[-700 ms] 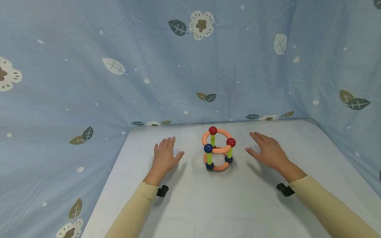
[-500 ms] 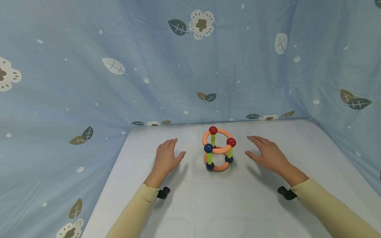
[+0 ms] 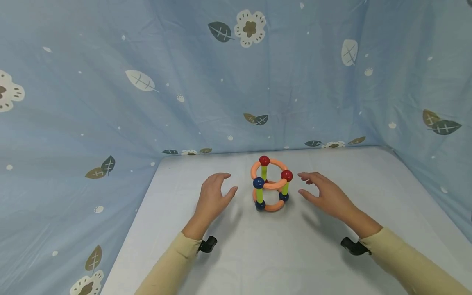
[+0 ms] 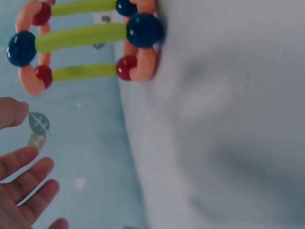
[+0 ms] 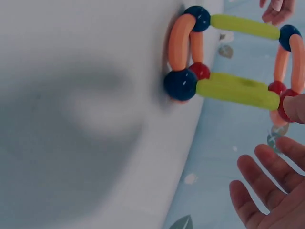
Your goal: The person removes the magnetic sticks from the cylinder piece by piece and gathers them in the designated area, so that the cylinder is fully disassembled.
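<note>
left hand (image 3: 214,196), center-left: held wide | right hand (image 3: 328,196), center-right: same deal | ball-and-rod toy (image 3: 273,186), mid-frame between 'em (standing upright btw)

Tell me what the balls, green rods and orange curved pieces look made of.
Balls: glossy, with bright highlights; perhaps hard plastic or painted metal. Green rods: probably plastic, smooth with only a low sheen. Orange curved pieces: likely satin plastic, judging by their soft, even shading.
</note>
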Demonstrator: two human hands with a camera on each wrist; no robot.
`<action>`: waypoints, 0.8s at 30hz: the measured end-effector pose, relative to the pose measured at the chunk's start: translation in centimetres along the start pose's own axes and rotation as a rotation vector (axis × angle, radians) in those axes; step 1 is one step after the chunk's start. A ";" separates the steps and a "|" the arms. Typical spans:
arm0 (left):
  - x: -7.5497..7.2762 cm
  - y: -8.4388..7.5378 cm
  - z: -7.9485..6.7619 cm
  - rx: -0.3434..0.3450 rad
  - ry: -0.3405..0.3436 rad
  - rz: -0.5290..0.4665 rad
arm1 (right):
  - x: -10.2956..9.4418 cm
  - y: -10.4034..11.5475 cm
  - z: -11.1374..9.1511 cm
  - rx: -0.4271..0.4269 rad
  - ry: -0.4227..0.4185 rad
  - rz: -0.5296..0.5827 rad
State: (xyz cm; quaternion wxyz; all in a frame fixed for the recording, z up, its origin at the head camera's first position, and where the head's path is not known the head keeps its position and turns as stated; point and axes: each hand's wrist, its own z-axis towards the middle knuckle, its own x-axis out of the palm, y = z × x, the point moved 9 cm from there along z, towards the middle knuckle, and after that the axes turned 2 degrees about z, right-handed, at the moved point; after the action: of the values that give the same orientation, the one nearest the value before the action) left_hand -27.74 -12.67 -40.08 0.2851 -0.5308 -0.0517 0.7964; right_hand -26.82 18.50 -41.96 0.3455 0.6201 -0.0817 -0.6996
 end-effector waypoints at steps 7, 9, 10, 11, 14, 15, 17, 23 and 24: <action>-0.2 -1.9 0.0 0.067 -0.030 -0.067 | -0.1 1.2 0.1 -0.040 -0.054 0.056; 0.0 -2.3 0.0 0.082 -0.025 -0.087 | -0.1 1.4 0.2 -0.047 -0.070 0.069; 0.1 -2.6 0.1 0.089 -0.022 -0.098 | -0.1 1.5 0.3 -0.048 -0.075 0.079; 0.3 -2.8 0.1 0.097 -0.019 -0.107 | -0.1 1.5 0.4 -0.047 -0.078 0.089; 0.6 -3.6 0.3 0.122 -0.019 -0.127 | -0.1 1.8 0.6 -0.045 -0.082 0.117; 0.6 -3.8 0.3 0.133 -0.020 -0.135 | -0.1 1.9 0.7 -0.044 -0.082 0.126; 0.8 -4.3 0.3 0.152 -0.022 -0.150 | 0.0 2.1 0.9 -0.041 -0.084 0.145; 1.3 -5.6 0.3 0.202 -0.027 -0.187 | 0.0 2.4 1.5 -0.044 -0.104 0.208; 1.4 -5.8 0.3 0.213 -0.030 -0.191 | 0.1 2.5 1.7 -0.047 -0.108 0.216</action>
State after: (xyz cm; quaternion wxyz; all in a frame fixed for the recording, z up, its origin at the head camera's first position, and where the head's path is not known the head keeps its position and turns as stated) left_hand -26.06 -7.03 -38.85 0.4135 -0.4783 -0.0211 0.7745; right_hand -27.39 16.08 -40.28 0.4285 0.5606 -0.1503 -0.6925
